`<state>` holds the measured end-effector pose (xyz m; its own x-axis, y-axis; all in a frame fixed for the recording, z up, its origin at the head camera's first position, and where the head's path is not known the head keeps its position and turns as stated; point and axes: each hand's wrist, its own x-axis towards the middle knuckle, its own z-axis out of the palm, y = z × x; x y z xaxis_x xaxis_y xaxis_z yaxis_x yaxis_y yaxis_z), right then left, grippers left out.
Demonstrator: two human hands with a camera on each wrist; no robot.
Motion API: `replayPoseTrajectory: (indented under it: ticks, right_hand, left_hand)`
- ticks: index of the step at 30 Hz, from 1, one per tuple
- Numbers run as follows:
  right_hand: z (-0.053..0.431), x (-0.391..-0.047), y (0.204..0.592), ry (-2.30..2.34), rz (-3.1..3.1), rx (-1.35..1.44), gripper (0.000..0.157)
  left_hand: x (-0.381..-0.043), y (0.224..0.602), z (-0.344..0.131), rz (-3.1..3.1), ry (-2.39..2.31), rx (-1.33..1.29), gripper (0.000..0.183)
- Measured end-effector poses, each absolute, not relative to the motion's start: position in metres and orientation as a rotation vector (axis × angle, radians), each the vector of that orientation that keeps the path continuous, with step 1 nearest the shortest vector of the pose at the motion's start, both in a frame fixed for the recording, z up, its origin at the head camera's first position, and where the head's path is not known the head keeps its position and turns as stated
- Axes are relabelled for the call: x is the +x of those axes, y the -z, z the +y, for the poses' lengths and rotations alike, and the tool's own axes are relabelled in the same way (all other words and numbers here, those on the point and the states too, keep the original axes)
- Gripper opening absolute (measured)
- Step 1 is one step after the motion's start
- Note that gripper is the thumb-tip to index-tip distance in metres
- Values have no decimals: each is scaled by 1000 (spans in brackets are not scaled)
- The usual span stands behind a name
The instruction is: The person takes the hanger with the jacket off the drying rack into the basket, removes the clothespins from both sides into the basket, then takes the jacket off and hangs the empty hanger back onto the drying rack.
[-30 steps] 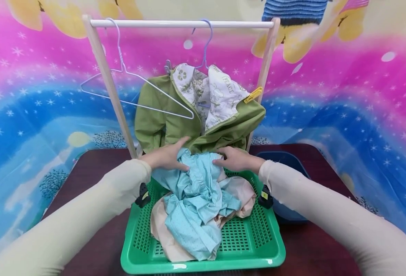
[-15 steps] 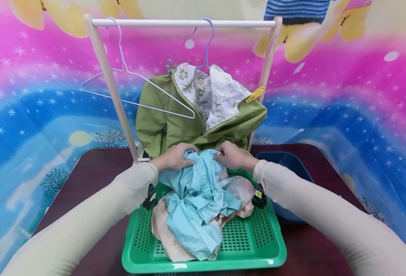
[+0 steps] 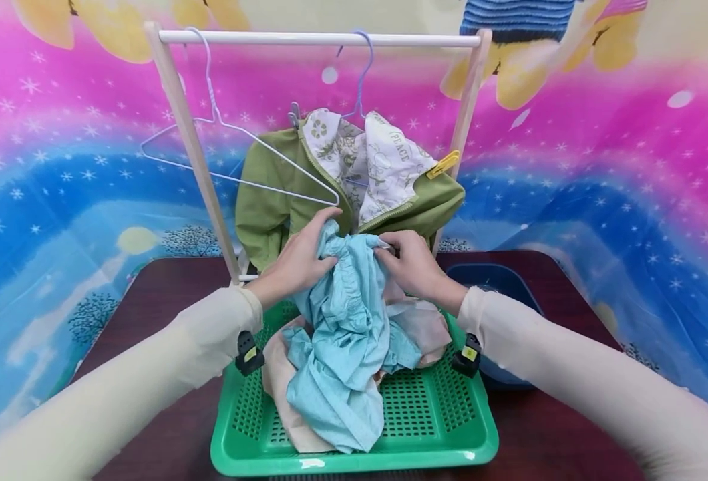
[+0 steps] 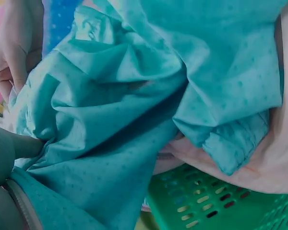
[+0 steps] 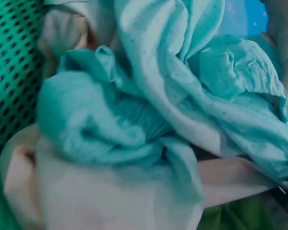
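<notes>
A light blue dotted garment (image 3: 344, 334) with gathered, elastic-looking edges is partly lifted from the green basket (image 3: 354, 461). At its upper left, my left hand (image 3: 300, 260) grips the cloth, the thumb (image 4: 19, 143) pressing into it in the left wrist view. My right hand (image 3: 417, 267) pinches the garment's upper right edge between thumb and fingers. Lower folds still rest on a pale pink cloth (image 3: 284, 407) inside the basket. Gathered cuffs (image 4: 240, 143) show in the left wrist view. What kind of garment it is cannot be told.
Behind my hands stands a wooden rack with a white rail (image 3: 318, 39). From it hang a bare hanger (image 3: 240, 180) and a green jacket (image 3: 270, 180) held with a yellow clip (image 3: 444, 164). A dark blue tub (image 3: 504, 280) sits right of the basket on the dark table (image 3: 173, 287).
Both hands have closed on the top edge of the light blue garment, then raised it a little towards the jacket. The basket and rack stay in place.
</notes>
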<state>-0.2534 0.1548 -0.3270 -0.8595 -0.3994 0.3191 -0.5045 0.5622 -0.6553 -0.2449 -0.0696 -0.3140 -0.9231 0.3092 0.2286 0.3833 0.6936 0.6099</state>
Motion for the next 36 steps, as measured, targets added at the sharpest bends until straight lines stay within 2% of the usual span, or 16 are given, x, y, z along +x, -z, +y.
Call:
replayPoseTrajectory:
  ticks: [2,5,11,16,20,24,30,36]
  right_hand:
    - [158,-244,325,-1138,-2655,846,26]
    - [163,-229,324,-1011,-2674,996,15]
    - [165,-210,334,-747,-2843,1319,10]
    - [160,-206,348,-618,-2989,1510,24]
    - [158,-204,356,-473,-2991,1593,33]
    - [155,-204,359,-333,-3053,1631,28]
    - [150,-208,359,-214,-3214,1610,29]
    - [155,-213,355,-383,-3191,1667,26]
  left_hand:
    - [-236,311,-71,-2803,1050,-585,90]
    - [-222,308,-74,-2885,995,-607,97]
    - [-203,313,-80,-3120,686,-822,70]
    - [-200,327,-76,-3243,592,-987,58]
    - [-198,339,-71,-3293,600,-1050,53]
    - [-198,350,-68,-3367,630,-1050,56]
    - [-204,359,-62,-3431,596,-1116,59]
    - [-206,350,-62,-3459,499,-1146,65]
